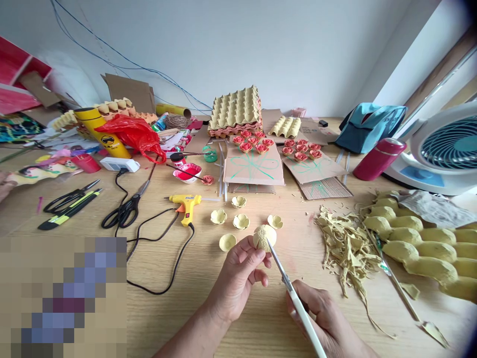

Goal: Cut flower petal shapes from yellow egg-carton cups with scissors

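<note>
Between the thumb and fingers of my left hand (242,273) is a rough, pale yellow egg-carton cup (263,236), its rounded side turned up. My right hand (324,318) is closed around white-handled scissors (303,315). Their blade tips touch the edge of the cup. Just beyond my hands lie several petal-cut cups, one of them a flower-shaped cup (241,222) and another at the right (275,222). A round, uncut-looking cup (227,242) sits left of my fingers.
A yellow glue gun (187,206) with its black cord and black scissors (124,211) lie left. Carton scraps (346,248) and a yellow egg tray (421,248) are right. Red paper roses (253,141) stand on cardboard (253,171) behind. Another person's hand (5,186) shows far left.
</note>
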### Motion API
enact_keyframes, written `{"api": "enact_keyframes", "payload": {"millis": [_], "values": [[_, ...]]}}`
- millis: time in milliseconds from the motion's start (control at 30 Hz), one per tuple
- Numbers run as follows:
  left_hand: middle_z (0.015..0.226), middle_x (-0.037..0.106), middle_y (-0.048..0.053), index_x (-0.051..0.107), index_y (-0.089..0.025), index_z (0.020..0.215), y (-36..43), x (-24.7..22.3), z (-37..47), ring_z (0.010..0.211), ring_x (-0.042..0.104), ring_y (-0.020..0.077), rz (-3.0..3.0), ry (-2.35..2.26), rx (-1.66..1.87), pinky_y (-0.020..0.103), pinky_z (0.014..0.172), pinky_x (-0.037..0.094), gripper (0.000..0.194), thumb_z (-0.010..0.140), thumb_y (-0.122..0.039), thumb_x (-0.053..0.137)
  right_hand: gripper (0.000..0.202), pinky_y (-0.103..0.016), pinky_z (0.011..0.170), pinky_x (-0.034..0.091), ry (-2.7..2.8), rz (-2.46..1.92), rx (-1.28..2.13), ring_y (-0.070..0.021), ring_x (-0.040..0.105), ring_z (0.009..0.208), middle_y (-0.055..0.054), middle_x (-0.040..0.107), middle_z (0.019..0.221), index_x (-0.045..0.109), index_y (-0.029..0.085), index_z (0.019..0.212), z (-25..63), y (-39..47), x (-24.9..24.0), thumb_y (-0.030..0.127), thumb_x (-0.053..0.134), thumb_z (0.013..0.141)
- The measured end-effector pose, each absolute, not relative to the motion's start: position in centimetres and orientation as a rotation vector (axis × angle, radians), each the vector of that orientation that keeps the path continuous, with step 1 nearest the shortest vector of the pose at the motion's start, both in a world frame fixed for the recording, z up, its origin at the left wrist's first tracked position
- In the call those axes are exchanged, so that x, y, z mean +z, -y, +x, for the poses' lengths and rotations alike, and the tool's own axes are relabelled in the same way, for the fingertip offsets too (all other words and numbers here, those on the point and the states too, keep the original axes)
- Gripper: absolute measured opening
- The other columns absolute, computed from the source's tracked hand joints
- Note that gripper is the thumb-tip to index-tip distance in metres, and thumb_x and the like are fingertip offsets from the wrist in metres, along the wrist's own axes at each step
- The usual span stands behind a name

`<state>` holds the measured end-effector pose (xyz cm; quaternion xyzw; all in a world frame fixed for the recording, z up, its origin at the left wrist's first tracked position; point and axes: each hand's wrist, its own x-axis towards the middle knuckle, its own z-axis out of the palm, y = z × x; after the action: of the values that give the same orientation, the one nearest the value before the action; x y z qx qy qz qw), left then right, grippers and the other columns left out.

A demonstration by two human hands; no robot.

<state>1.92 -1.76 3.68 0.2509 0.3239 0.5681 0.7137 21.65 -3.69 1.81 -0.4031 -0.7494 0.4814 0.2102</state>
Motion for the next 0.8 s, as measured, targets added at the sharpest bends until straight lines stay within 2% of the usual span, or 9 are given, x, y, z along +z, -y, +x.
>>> {"api": "enact_keyframes", "payload": {"millis": [233,467,633,800], "values": [[0.079,0.060,0.001,0.068,-0.016,0.089,1.2,4.1,0.8,0.068,0.052,0.0111,0.590,-0.736,1.432,0.017,0.046,0.050,0.017,0.078,-0.025,0.076,0.042,-0.025,0.059,0.037,2.077,-1.127,1.419,-0.0148,0.046,0.066,0.000,0.053,0.071,0.054,0.020,0.079,22.1,3.7,1.7,0.056,0.047,0.099],[0.069,0.060,0.001,0.063,-0.017,0.086,1.2,3.9,0.5,0.058,0.051,0.0120,0.597,-0.591,1.349,0.022,0.046,0.053,0.013,0.073,-0.019,0.063,0.044,-0.026,0.062,0.036,2.052,-1.102,1.554,-0.0143,0.044,0.066,0.002,0.049,0.072,0.054,0.020,0.085,22.4,3.6,1.8,0.061,0.045,0.097],[0.062,0.056,-0.001,0.063,-0.017,0.086,1.1,3.4,0.4,0.053,0.047,0.0116,0.571,-0.517,1.282,0.024,0.044,0.053,0.014,0.072,-0.020,0.063,0.037,-0.025,0.064,0.041,2.088,-1.122,1.406,-0.0162,0.051,0.071,-0.001,0.059,0.076,0.055,0.020,0.079,22.3,3.7,2.0,0.052,0.050,0.097],[0.066,0.055,-0.002,0.064,-0.018,0.092,1.0,3.4,0.4,0.053,0.048,0.0105,0.387,-0.566,1.283,0.020,0.041,0.048,0.019,0.078,-0.029,0.071,0.033,-0.025,0.061,0.041,2.127,-1.099,1.283,-0.0156,0.052,0.067,-0.002,0.061,0.075,0.058,0.020,0.080,22.0,3.8,2.1,0.048,0.054,0.097]]}}
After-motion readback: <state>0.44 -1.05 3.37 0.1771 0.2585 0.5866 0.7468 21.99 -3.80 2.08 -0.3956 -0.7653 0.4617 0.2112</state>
